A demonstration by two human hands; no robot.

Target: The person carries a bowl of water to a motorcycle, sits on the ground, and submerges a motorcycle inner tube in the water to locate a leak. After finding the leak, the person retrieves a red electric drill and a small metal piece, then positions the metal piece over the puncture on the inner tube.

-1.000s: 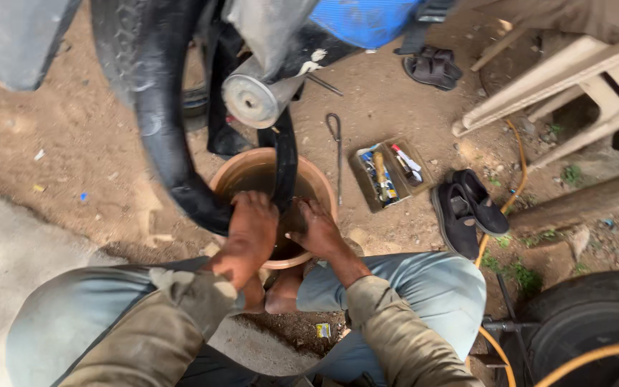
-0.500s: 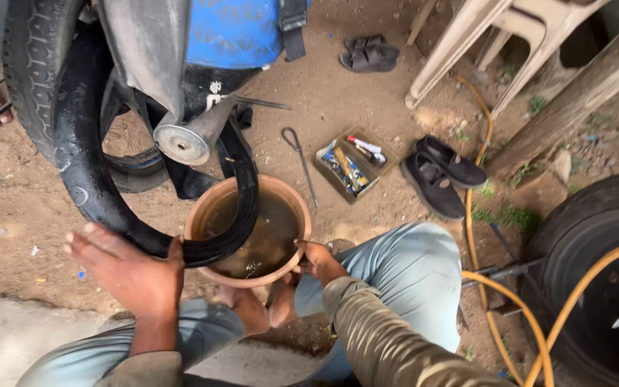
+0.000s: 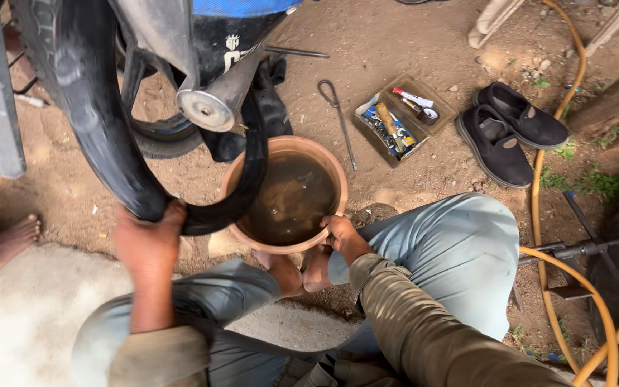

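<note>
My left hand (image 3: 148, 240) grips a black rubber inner tube (image 3: 109, 136) at its lowest bend, just left of a round clay basin (image 3: 338, 179) holding brown water. The tube loops up past a motorcycle's chrome exhaust end (image 3: 205, 109) and curves down over the basin's left rim. My right hand (image 3: 342, 235) rests on the basin's near rim with fingers curled over the edge. My knees in light grey trousers flank the basin.
A small open tray of tools and tubes (image 3: 404, 118) lies on the dirt beyond the basin, beside a bent metal rod (image 3: 338, 118). A pair of black shoes (image 3: 510, 132) and a yellow hose (image 3: 560, 215) lie at right. Another person's bare foot (image 3: 1, 240) is at left.
My left hand has moved up from open beside the tube and now grasps it. My right hand has stayed at the basin's rim. The view has shifted closer.
</note>
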